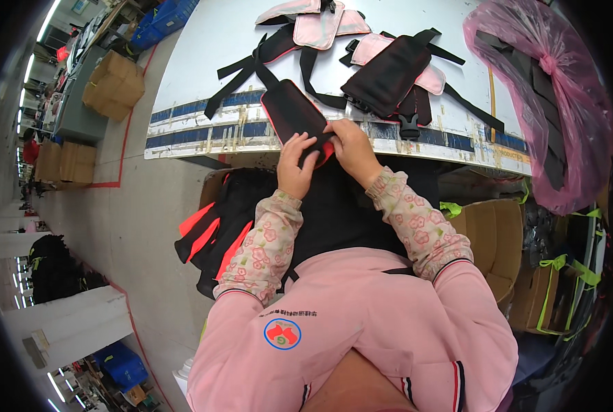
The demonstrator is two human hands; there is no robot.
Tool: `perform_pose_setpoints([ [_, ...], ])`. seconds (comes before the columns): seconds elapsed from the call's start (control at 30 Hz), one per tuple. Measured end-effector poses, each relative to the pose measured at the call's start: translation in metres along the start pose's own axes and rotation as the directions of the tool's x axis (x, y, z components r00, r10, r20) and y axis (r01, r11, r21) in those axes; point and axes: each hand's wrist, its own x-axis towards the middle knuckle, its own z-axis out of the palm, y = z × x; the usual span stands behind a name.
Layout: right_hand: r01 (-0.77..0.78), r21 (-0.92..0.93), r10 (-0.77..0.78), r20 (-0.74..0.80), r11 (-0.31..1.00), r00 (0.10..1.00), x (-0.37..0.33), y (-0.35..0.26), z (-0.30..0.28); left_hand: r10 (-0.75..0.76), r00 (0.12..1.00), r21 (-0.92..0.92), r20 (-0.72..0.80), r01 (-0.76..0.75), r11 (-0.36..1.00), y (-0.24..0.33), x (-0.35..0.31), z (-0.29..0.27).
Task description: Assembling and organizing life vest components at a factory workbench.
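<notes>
A black padded fabric piece with a red edge (291,110) lies across the front edge of the white worktable (210,41). My left hand (296,163) grips its near end from below, fingers curled over the fabric. My right hand (351,145) pinches the same end beside it. Both hands sit at the table's front edge, close together. Black webbing straps (241,72) run from the piece toward the table's middle.
More padded pieces in black (387,72) and pink (317,24) with straps and a buckle (409,126) lie further back. A pink plastic bag of black straps (550,103) sits at right. Black and red fabric (217,226) fills a box below left; cardboard boxes (492,240) stand right.
</notes>
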Motion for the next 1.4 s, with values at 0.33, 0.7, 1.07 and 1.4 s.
perform_pose_setpoints([
  [0.33, -0.447, 0.633, 0.385, 0.243, 0.632, 0.890, -0.004, -0.017, 0.011, -0.370, 0.919, -0.473, -0.136, 0.267, 0.839, -0.001, -0.018, -0.004],
  [0.7, -0.294, 0.412, 0.300, 0.053, 0.862, 0.953, -0.020, -0.032, -0.005, -0.366, 0.837, -0.914, 0.407, 0.371, -0.167, 0.022, -0.012, -0.017],
  [1.07, -0.446, 0.892, 0.365, 0.392, 0.072, 0.844, -0.017, -0.052, -0.012, -0.389, 0.784, -0.871, 0.484, 0.388, -0.301, 0.044, 0.000, -0.029],
  [1.4, -0.262, 0.964, 0.295, 0.237, 0.046, 0.926, 0.003, -0.067, -0.032, -0.450, 0.839, -0.951, 0.306, 0.286, -0.113, 0.085, 0.003, -0.026],
])
